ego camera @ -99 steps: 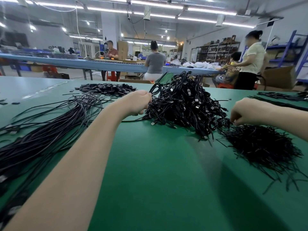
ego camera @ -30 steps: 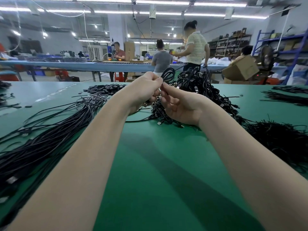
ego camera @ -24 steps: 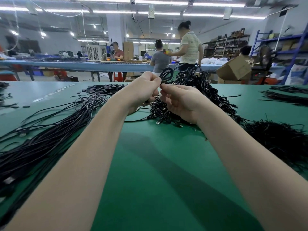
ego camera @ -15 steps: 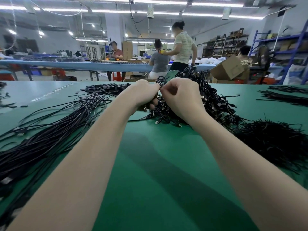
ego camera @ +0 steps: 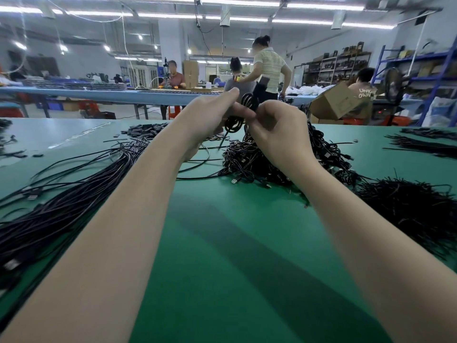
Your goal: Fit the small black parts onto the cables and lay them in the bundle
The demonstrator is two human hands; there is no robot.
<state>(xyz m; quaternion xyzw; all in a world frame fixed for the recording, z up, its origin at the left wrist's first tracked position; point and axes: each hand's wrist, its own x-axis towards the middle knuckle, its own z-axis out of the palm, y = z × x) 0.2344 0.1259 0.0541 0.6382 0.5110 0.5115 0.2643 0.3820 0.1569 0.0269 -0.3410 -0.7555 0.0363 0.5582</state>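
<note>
Both hands are raised over the green table (ego camera: 222, 243) and meet on one coiled black cable (ego camera: 247, 105). My left hand (ego camera: 207, 120) pinches the coil between thumb and fingers. My right hand (ego camera: 279, 129) grips the same coil from the right, its fingers curled round it. A thin black strip hangs down from the coil. Whether a small black part is between my fingers is hidden. Behind the hands lies a heap of coiled cables (ego camera: 272, 159). A bundle of straight cables (ego camera: 61, 201) stretches along the left.
A pile of thin black ties (ego camera: 408, 206) lies at the right. Small flat black parts (ego camera: 146, 129) sit at the back left. More cable bunches (ego camera: 425, 144) lie far right. Other people work at a blue bench (ego camera: 123, 95) behind; a cardboard box (ego camera: 336, 102) stands there.
Since 3.3 s ago my right hand left the tie pile and joined my left hand. In the last half second both hands lifted the coil higher above the heap.
</note>
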